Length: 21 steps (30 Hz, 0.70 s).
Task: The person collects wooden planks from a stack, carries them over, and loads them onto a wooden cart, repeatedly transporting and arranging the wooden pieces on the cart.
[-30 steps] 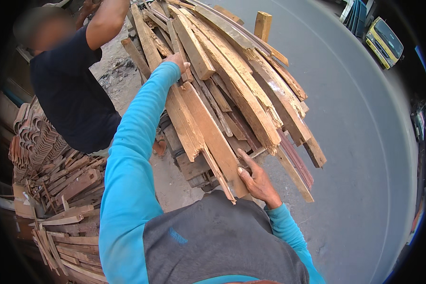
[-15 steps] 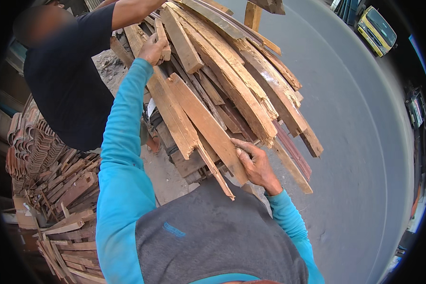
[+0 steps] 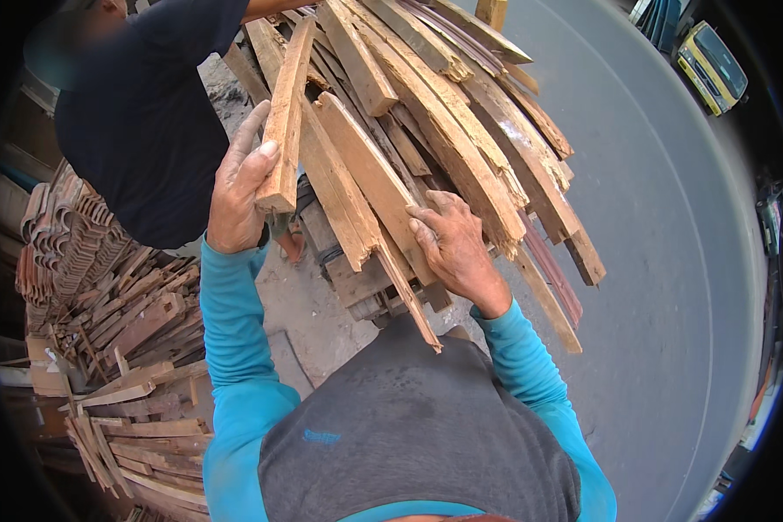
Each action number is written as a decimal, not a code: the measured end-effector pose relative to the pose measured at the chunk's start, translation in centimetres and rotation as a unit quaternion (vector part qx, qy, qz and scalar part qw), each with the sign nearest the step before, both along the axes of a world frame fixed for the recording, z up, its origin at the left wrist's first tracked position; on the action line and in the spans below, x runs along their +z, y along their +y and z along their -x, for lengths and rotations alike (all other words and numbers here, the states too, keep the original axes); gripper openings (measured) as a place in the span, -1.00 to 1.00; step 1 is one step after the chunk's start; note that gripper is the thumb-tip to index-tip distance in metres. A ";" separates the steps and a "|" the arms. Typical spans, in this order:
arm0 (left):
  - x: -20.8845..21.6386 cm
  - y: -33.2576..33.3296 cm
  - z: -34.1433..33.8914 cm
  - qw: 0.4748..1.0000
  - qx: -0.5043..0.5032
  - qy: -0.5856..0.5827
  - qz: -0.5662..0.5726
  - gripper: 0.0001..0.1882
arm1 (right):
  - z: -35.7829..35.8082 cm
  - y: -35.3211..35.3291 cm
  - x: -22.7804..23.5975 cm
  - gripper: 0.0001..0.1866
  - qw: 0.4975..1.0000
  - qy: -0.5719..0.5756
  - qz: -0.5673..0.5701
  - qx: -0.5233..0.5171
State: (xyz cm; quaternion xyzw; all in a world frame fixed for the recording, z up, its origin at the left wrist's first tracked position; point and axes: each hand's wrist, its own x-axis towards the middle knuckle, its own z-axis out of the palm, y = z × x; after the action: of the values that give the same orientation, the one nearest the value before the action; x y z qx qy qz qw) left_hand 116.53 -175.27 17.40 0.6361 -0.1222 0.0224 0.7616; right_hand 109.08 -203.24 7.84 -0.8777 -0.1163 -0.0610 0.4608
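My left hand point(image 3: 241, 187) is closed on a squared wooden batten point(image 3: 289, 109), thumb on its top face and fingers along its left side. The batten slants up and away from me, its sawn end towards me. My right hand point(image 3: 461, 248) grips the right edge of a flat plank point(image 3: 376, 174) near its close end. Left of that plank lies a longer board point(image 3: 335, 196) with a splintered end, from which a thin sliver juts towards me. Both lie on a heap of old, broken timbers point(image 3: 435, 113) stacked on a low support.
A person in a dark shirt point(image 3: 139, 130) stands at the far left, one arm reaching over the heap. Curved roof tiles point(image 3: 61, 235) and a pile of scrap wood point(image 3: 148, 335) lie at the left. A road point(image 3: 661, 287) runs along the right, with a yellow truck point(image 3: 712, 65) beyond.
My left hand has drawn the batten nearer and lifted it off the heap. The right hand has shifted slightly up the plank. The other person's arm has moved back towards the top edge.
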 end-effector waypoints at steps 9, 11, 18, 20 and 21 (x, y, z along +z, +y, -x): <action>-3.2 -8.4 10.2 0.957 -0.069 -0.091 -0.268 -0.16 | 0.2 1.1 6.2 -0.08 0.925 0.152 -0.324 0.126; -3.3 -8.7 10.3 0.929 -0.088 -0.133 -0.333 -0.14 | 0.2 0.6 5.3 0.03 0.921 0.179 -0.320 0.129; 0.7 -5.8 1.1 0.906 -0.152 0.024 -0.395 -0.22 | 4.9 -3.6 5.0 -0.03 0.916 0.188 -0.344 0.083; -0.6 -6.0 -4.6 0.872 -0.081 -0.037 -0.481 -0.21 | 6.3 -4.6 4.6 -0.05 0.931 0.164 -0.318 0.064; -2.0 -6.1 -7.4 0.845 -0.033 -0.067 -0.530 -0.20 | 6.9 -4.9 4.4 -0.06 0.943 0.141 -0.297 0.050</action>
State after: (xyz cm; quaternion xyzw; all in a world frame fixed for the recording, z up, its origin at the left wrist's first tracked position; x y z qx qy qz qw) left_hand 123.95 -181.33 15.43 0.9355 -0.1868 -0.0286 0.2985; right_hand 102.23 -208.13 12.27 -0.6937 -0.0709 0.0547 0.7146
